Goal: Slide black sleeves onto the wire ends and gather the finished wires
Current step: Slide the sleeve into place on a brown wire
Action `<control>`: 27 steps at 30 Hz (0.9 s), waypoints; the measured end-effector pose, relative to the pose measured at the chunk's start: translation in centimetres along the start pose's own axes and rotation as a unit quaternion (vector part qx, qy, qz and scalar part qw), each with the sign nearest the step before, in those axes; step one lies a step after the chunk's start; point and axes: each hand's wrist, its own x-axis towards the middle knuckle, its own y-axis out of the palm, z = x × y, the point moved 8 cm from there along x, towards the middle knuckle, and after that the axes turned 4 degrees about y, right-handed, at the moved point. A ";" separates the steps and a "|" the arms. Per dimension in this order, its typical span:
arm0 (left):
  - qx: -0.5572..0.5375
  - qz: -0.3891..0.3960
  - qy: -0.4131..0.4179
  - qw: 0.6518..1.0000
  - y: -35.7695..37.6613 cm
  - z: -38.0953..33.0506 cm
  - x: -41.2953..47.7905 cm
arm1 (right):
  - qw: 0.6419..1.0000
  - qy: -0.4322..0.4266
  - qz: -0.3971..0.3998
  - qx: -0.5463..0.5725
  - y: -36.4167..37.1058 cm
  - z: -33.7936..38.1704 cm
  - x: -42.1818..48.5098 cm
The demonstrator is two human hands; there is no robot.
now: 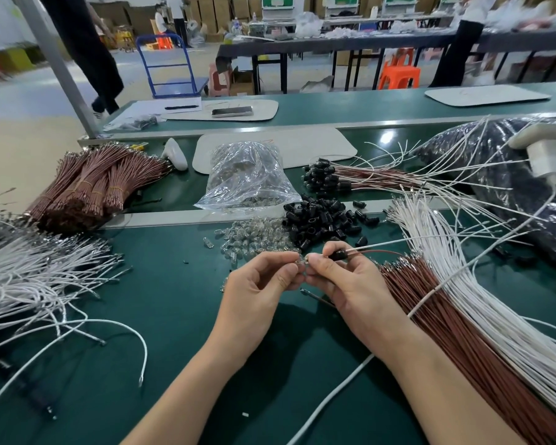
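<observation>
My right hand (344, 284) pinches a black sleeve (336, 255) with a white wire (398, 244) and a brown wire (381, 252) running out of it to the right. My left hand (257, 284) pinches a small clear part (302, 261) against the sleeve's open end. A loose pile of black sleeves (321, 220) lies just beyond my hands. Finished wires with black sleeves on their ends (321, 176) lie gathered farther back. Long brown wires (456, 332) and white wires (482, 300) fan out at my right.
Small clear parts (254, 239) are scattered left of the sleeve pile, behind them a clear bag (247, 178). Bundled brown wires (100, 181) and loose white wires (39, 284) fill the left. A large dark bag (511, 175) sits at the right. The green bench (174, 316) spreads below.
</observation>
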 end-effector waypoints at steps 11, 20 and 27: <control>0.040 -0.013 0.034 0.999 -0.2 -0.4 -0.3 | 1.000 -0.005 -0.003 -0.012 0.0 0.0 -0.2; 0.039 -0.024 0.043 0.998 -0.3 -0.6 -0.5 | 1.000 0.002 0.004 -0.013 0.4 -0.1 -0.3; 0.052 -0.027 0.048 0.997 -0.3 -0.4 -0.6 | 1.000 0.005 0.017 0.006 0.9 -0.4 -0.4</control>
